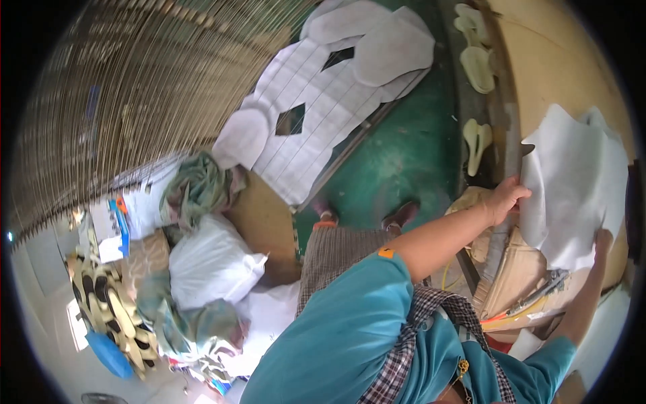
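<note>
At the right, a white-grey sheet [572, 182] of limp material, with a wavy upper edge, is held up over a tan tabletop [545, 50]. My left hand [508, 200] is closed on its left edge, thumb and fingers pinching it. Lower down, my right hand [603, 244] grips the sheet's near right edge; the sheet and the angle hide part of its fingers. Below the sheet, between my arms, are brown cardboard pieces [515, 273] and a grey-handled tool [538, 293].
Pale yellow foam-like shapes [478, 71] line a ledge left of the tabletop. Beyond the green floor [404, 151], white cut pieces [316, 101] lie on a low surface. Many thin rods [134, 87] hang upper left. A white sack [215, 262] and bundled green cloth [202, 188] sit at left.
</note>
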Motion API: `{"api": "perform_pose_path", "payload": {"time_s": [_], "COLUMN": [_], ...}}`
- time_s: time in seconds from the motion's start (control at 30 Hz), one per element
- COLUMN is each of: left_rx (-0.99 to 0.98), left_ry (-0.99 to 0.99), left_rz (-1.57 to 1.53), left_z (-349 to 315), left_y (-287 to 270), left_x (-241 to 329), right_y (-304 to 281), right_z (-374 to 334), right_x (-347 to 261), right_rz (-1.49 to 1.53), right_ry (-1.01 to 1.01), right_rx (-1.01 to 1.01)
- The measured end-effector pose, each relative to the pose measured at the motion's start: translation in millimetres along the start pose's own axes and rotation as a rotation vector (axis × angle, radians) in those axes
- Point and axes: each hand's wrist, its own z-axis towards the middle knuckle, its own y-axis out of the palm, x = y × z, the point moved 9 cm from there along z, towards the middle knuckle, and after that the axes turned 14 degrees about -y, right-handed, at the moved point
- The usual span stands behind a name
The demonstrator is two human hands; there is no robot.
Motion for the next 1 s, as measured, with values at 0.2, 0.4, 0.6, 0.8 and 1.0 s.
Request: {"api": "perform_pose_path", "payload": {"time_s": [0.2,0.4,0.6,0.8,1.0], "left_rx": [0.058,0.458,0.955,1.296,1.412], "left_ry": [0.124,0.277,0.409,0.404,0.412], "left_rz": [-0.122,-0.167,-0.208,-0.283,-0.294], "left_z": [-115.3,-319.3,-508.5,-642.0,-689.3], "left_y": [-108.1,-313.8,-511.0,-644.8,-751.7], "left_x": [57.1,99.8,96.1,81.6,43.6], "right_y": [-63.8,11.2,150.7,271.2,409.7], "right_z": [-96.1,-189.9,-231.2,-273.4,-332.4], "right_x": [-274.2,-571.3,-845.0,-982.0,-1017.3], "right_rz": [1.029,1.418,1.420,1.416,1.223], "right_ry": [-0.078,0.061,-0.121,-0.202,-0.186], "right_rx": [0.060,-0.158,-0.497,-0.620,-0.722]}}
